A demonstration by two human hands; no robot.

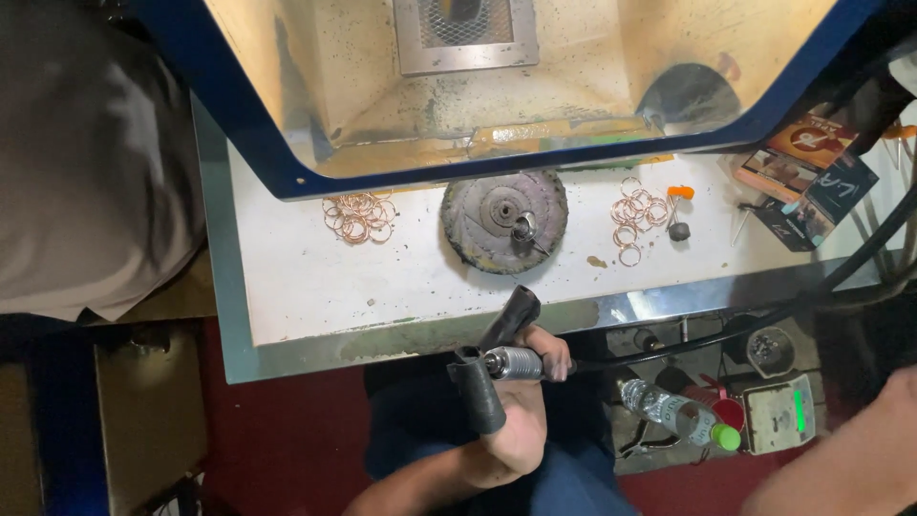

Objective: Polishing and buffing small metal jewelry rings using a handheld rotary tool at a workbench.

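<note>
My left hand (523, 428) is closed around a torch handpiece (512, 363) with a ribbed metal body and a black nozzle, held just below the bench's front edge. A black hose (726, 330) runs off from it to the right. Beyond the nozzle, a round dark charred disc (487, 239) lies on the white bench top (306, 277) with a small metal ring piece (523, 229) on it. Piles of copper-coloured rings lie to its left (359, 217) and to its right (635, 215). Only a blurred stretch of my right arm (850, 454) shows at the bottom right corner, with the fingers out of sight.
A blue-framed hood (258, 134) with a mesh vent overhangs the back of the bench. A small orange-and-black tool (678, 212) and some printed cards (807, 172) lie at the right. On the floor stand a plastic bottle (678, 416) and a small scale (778, 413). A grey cloth-covered mass (86, 162) fills the left.
</note>
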